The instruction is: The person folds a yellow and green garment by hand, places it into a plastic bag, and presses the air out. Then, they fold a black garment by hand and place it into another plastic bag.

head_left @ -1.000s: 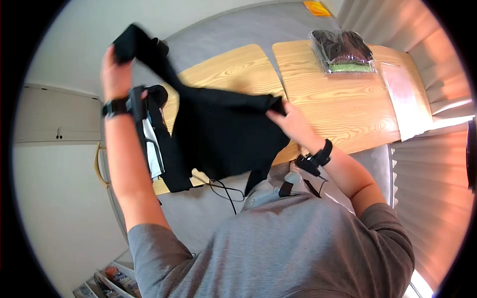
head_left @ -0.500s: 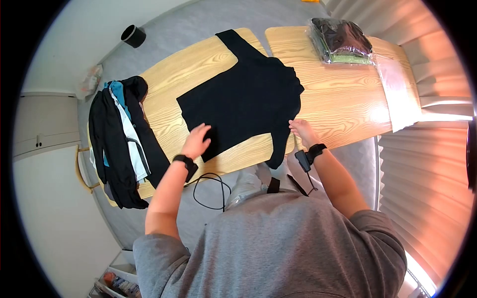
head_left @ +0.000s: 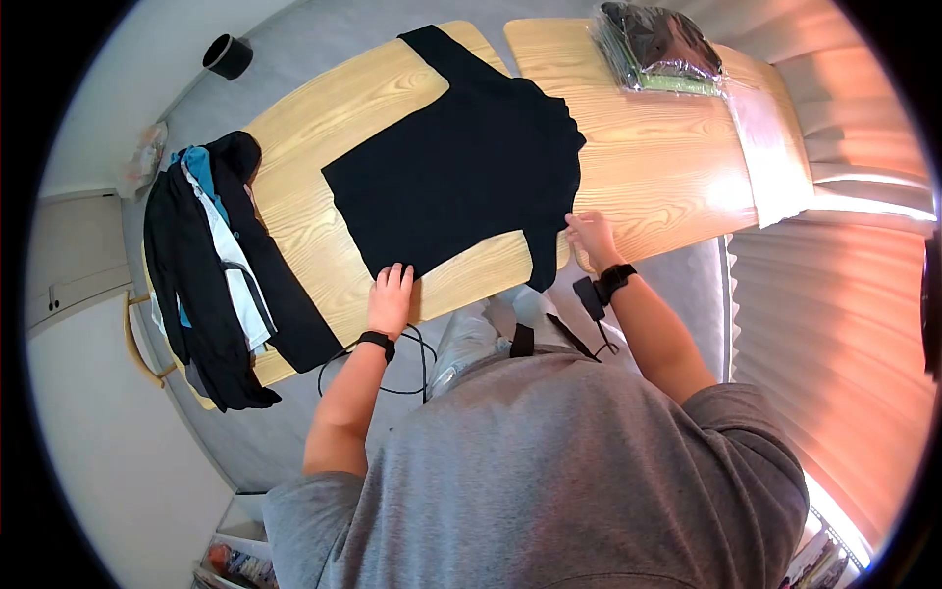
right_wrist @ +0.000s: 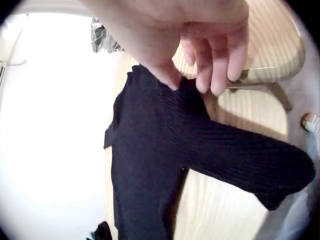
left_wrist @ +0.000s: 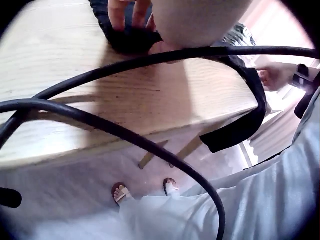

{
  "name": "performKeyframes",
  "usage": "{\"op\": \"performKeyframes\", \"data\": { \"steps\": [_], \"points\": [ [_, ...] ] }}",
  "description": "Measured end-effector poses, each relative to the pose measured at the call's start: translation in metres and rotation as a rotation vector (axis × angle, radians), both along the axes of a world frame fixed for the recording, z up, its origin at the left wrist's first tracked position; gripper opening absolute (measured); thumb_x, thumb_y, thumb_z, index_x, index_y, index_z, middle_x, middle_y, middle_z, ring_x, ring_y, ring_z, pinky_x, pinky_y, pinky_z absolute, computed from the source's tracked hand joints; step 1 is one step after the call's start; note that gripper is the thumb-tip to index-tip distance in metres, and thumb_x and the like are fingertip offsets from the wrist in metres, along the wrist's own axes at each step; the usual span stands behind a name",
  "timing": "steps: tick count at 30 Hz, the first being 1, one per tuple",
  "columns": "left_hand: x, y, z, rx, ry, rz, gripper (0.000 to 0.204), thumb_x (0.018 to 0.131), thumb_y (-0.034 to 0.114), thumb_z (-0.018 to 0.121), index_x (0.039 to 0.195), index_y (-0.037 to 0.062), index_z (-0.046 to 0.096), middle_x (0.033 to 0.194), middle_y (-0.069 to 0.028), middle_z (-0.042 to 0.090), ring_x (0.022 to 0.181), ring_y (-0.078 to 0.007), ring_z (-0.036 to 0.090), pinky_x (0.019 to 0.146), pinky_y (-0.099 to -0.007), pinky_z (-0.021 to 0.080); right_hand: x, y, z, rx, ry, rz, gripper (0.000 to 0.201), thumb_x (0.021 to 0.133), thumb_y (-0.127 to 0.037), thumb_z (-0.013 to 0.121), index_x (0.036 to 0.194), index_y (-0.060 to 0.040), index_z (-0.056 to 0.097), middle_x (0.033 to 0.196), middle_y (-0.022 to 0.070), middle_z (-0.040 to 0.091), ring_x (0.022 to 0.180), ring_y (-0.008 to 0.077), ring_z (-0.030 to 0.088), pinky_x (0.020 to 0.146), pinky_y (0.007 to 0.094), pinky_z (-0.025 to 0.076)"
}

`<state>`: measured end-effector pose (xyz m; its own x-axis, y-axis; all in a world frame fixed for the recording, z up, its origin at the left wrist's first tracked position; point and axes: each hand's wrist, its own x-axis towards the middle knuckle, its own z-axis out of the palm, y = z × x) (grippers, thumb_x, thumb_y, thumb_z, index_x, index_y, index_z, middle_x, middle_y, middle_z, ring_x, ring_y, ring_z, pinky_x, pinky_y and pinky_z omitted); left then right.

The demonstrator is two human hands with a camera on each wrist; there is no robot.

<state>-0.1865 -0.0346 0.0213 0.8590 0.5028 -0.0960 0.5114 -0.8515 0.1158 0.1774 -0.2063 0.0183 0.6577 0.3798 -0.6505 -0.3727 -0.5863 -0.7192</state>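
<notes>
A black long-sleeved garment (head_left: 461, 167) lies spread on the wooden table, one sleeve toward the far edge and the other over the near edge. My left hand (head_left: 391, 299) rests its extended fingers on the hem corner nearest me; the left wrist view shows these fingers (left_wrist: 118, 15) on the dark cloth. At the garment's right side, my right hand (head_left: 595, 239) holds the edge above the near sleeve. In the right wrist view, ribbed cloth (right_wrist: 190, 97) rises between the thumb and fingers of that hand (right_wrist: 200, 55).
Black, white and teal clothes (head_left: 201, 275) lie piled at the table's left end. Clear-bagged dark clothing (head_left: 657, 49) and a white sheet (head_left: 770, 162) are at the right. A black bin (head_left: 228, 57) stands on the floor; a black cable (left_wrist: 125, 134) loops near the front edge.
The garment, lifted by both hands one second ago, now lies flat on the table. Since half a second ago, my left hand has come down onto the hem corner, and my right hand has taken the edge.
</notes>
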Motion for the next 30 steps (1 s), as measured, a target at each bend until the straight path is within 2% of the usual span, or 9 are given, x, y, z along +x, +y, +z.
{"op": "performKeyframes", "data": {
  "steps": [5,6,10,15,18,20,23,27,30],
  "points": [
    [-0.002,0.004,-0.001,0.024,0.003,-0.018,0.039,0.08,0.008,0.053,0.119,0.0076,0.053,0.121,-0.0085,0.051,0.11,-0.0274,0.049,0.084,-0.0353,0.05,-0.035,-0.018,-0.013,-0.014,-0.038,0.35,0.023,0.078,-0.023,0.073,0.073,-0.003,0.063,0.063,-0.0003,0.055,0.054,0.0087,0.051,0.049,0.0245,0.041],
    [-0.002,0.007,-0.001,-0.013,-0.001,-0.001,0.034,0.079,0.007,0.053,0.113,0.0077,0.054,0.118,-0.0081,0.051,0.107,-0.0271,0.05,0.082,-0.0351,0.05,-0.03,-0.018,-0.023,-0.155,0.03,0.513,0.035,0.081,-0.022,0.07,0.105,0.0026,0.06,0.086,0.0052,0.06,0.072,0.0094,0.054,0.064,0.0236,0.045],
    [-0.009,0.021,0.0,-0.072,0.044,0.045,0.017,0.078,0.007,0.052,0.095,0.0082,0.054,0.101,-0.0069,0.053,0.097,-0.0262,0.052,0.074,-0.0363,0.051,-0.06,-0.003,0.037,0.502,0.442,0.07,0.033,0.081,-0.006,0.058,0.113,0.0006,0.052,0.107,0.0056,0.058,0.101,0.014,0.053,0.091,0.0257,0.039],
    [-0.038,0.028,0.001,-0.061,0.082,0.09,0.014,0.079,0.007,0.051,0.092,0.0083,0.056,0.094,-0.0072,0.052,0.094,-0.0265,0.052,0.075,-0.0388,0.049,-0.039,-0.035,-0.025,0.616,0.753,0.003,0.033,0.083,-0.007,0.057,0.115,-0.0023,0.05,0.115,0.0045,0.057,0.106,0.0143,0.054,0.095,0.0283,0.04],
    [-0.05,0.026,-0.002,-0.083,0.035,0.091,0.017,0.076,0.005,0.054,0.093,0.0077,0.056,0.096,-0.0077,0.053,0.095,-0.0273,0.052,0.077,-0.0392,0.048,-0.041,-0.046,-0.019,0.301,0.722,0.078,0.025,0.082,-0.01,0.061,0.106,-0.0021,0.055,0.107,0.0016,0.057,0.102,0.0104,0.051,0.086,0.0244,0.038],
    [-0.053,0.024,0.001,-0.097,0.015,0.087,0.018,0.075,0.004,0.056,0.092,0.0075,0.056,0.097,-0.0078,0.053,0.096,-0.0276,0.052,0.077,-0.039,0.048,-0.042,-0.049,-0.018,0.095,0.489,0.579,0.03,0.081,-0.017,0.065,0.105,0.0004,0.06,0.101,0.0034,0.061,0.094,0.0125,0.054,0.084,0.0273,0.041],
    [-0.053,0.022,0.006,-0.125,-0.039,0.105,0.019,0.073,0.003,0.058,0.091,0.0068,0.056,0.098,-0.008,0.053,0.097,-0.0282,0.052,0.079,-0.0391,0.048,-0.043,-0.047,-0.013,-0.039,0.248,0.821,0.032,0.082,-0.021,0.066,0.105,0.001,0.063,0.096,0.005,0.064,0.089,0.014,0.056,0.082,0.0292,0.042],
    [-0.061,0.024,0.02,-0.295,-0.134,0.241,0.02,0.074,0.002,0.058,0.093,0.0054,0.056,0.092,-0.0113,0.058,0.09,-0.0314,0.055,0.077,-0.0406,0.048,-0.036,-0.046,0.037,0.071,0.117,0.787,0.033,0.085,-0.024,0.062,0.105,0.0025,0.063,0.097,0.0047,0.064,0.091,0.0134,0.055,0.083,0.0286,0.042],
    [-0.068,0.027,0.039,-0.416,-0.224,0.388,0.019,0.076,0.003,0.059,0.094,0.0044,0.057,0.087,-0.0143,0.061,0.084,-0.034,0.058,0.073,-0.0411,0.048,-0.029,-0.036,0.073,0.169,0.343,0.661,0.033,0.087,-0.025,0.06,0.106,0.0022,0.063,0.097,0.0031,0.063,0.092,0.0126,0.054,0.083,0.0266,0.042]
  ]
}}
